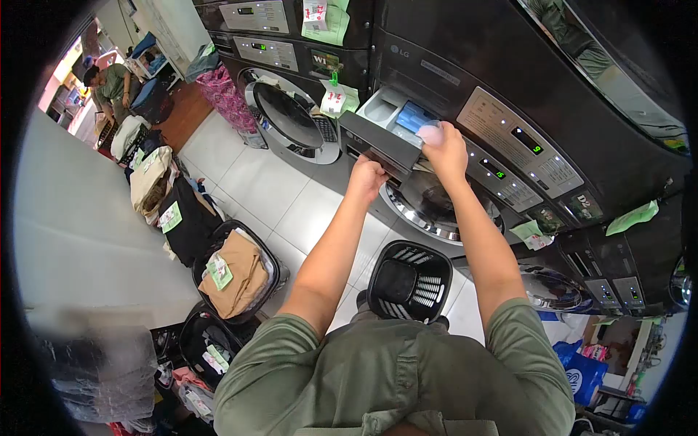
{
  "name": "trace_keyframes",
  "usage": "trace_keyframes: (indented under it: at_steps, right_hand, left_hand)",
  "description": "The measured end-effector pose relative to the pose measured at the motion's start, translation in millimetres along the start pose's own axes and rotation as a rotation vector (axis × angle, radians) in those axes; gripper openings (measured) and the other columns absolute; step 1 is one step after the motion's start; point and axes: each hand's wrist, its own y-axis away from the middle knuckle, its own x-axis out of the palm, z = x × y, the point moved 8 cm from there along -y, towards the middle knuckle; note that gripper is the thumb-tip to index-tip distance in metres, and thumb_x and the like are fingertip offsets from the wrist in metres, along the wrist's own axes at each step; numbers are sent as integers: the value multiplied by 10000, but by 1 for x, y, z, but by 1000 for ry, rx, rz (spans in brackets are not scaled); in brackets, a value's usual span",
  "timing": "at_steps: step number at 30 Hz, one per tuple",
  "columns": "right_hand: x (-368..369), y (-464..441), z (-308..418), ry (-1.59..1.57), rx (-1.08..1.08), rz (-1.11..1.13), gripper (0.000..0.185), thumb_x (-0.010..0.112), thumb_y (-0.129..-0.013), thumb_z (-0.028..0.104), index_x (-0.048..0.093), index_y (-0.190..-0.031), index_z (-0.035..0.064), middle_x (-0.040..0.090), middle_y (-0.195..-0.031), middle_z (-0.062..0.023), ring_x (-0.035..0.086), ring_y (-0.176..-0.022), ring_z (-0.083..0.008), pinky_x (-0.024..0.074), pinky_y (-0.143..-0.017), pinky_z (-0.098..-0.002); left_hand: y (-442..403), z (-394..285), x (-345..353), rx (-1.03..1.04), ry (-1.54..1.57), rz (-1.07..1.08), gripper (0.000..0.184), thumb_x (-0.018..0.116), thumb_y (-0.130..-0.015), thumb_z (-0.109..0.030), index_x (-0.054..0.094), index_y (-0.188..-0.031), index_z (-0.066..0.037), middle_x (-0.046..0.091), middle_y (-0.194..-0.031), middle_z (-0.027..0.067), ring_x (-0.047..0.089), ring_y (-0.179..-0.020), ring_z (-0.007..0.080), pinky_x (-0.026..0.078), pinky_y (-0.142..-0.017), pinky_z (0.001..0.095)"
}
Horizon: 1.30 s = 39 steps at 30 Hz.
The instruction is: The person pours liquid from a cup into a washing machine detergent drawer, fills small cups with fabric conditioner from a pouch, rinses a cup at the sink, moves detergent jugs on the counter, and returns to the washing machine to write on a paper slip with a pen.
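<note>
The detergent drawer (385, 145) of a dark LG machine is pulled out, with white compartments and a blue insert (414, 116) inside. My left hand (368, 177) has its fingers closed on the drawer's front edge. Over the blue insert, my right hand (447, 151) pinches a small translucent pinkish cup (430, 134), which looks tilted. Below the drawer is the machine's round glass door (422, 200). Lit panels beside it show green digits.
An empty black basket (396, 280) stands on the floor by my feet. Clothes-filled baskets (236, 272) line the left wall. An open washer door (287, 116) juts out at upper left. Another person (113, 87) bends over baskets in the far left background.
</note>
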Motion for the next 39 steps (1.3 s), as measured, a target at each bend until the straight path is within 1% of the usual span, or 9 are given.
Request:
trace_keyframes:
  at_steps: [17,23,25,29,32,34,35,37,39]
  right_hand:
    - [5,1,33,350,-266,47,450,642,-557,90,519,-990,81,495,-888,-83,471,-867,-266,447,-665,-372]
    - [10,-1,53,497,-526,32,354,564,-639,108,524,-991,103,488,-891,-76,454,-891,-242,407,-653,-321]
    - [7,5,73,550,-773,-75,304,519,-675,131,526,-978,109,483,-873,-66,450,-891,-226,396,-643,-304]
    - [4,4,81,589,-855,-87,351,531,-661,107,514,-1011,115,483,-956,-58,450,-931,-233,397,-669,-321]
    - [9,-7,65,556,-628,53,381,578,-643,146,510,-1015,106,492,-1000,-63,455,-962,-238,409,-678,-330]
    - [0,-11,42,350,-303,91,421,647,-600,214,505,-975,87,517,-1008,-74,489,-947,-253,422,-641,-349]
    - [1,-9,42,348,-300,90,421,647,-600,214,505,-975,87,517,-1008,-74,489,-947,-253,422,-641,-349]
    - [-9,-5,13,67,39,-28,513,699,-560,233,483,-989,53,551,-948,-107,534,-868,-287,439,-664,-355]
    - [-7,3,-7,-166,171,-45,516,701,-575,233,473,-993,34,559,-913,-121,546,-834,-281,439,-684,-342]
  left_hand:
    - [-2,-1,1,9,-32,23,480,351,-568,111,419,-1006,-74,498,-986,76,499,-916,251,398,-800,425]
    - [1,-3,5,11,-20,22,493,355,-561,107,416,-1012,-82,496,-977,76,498,-893,257,381,-801,429]
    - [0,-1,2,5,-13,6,495,355,-559,107,416,-1012,-82,496,-971,75,499,-881,257,375,-805,432]
    - [-3,1,0,3,-15,10,481,349,-559,111,415,-997,-76,494,-952,77,501,-856,248,403,-776,416]
    - [-2,-1,0,4,-16,-1,469,345,-559,116,414,-986,-65,494,-945,82,502,-852,244,421,-756,409]
    - [-1,-2,1,3,-20,-3,464,343,-558,118,413,-981,-59,494,-941,85,503,-851,242,428,-748,407]
    - [-1,-2,2,8,-21,3,468,343,-557,119,413,-985,-58,494,-940,86,503,-851,244,426,-751,411]
    - [-2,-1,2,7,-27,11,472,342,-556,121,413,-988,-56,495,-939,88,504,-852,246,424,-755,416]
    - [-6,0,2,2,-49,48,506,341,-554,123,408,-1019,-67,492,-958,91,504,-859,252,421,-762,417]
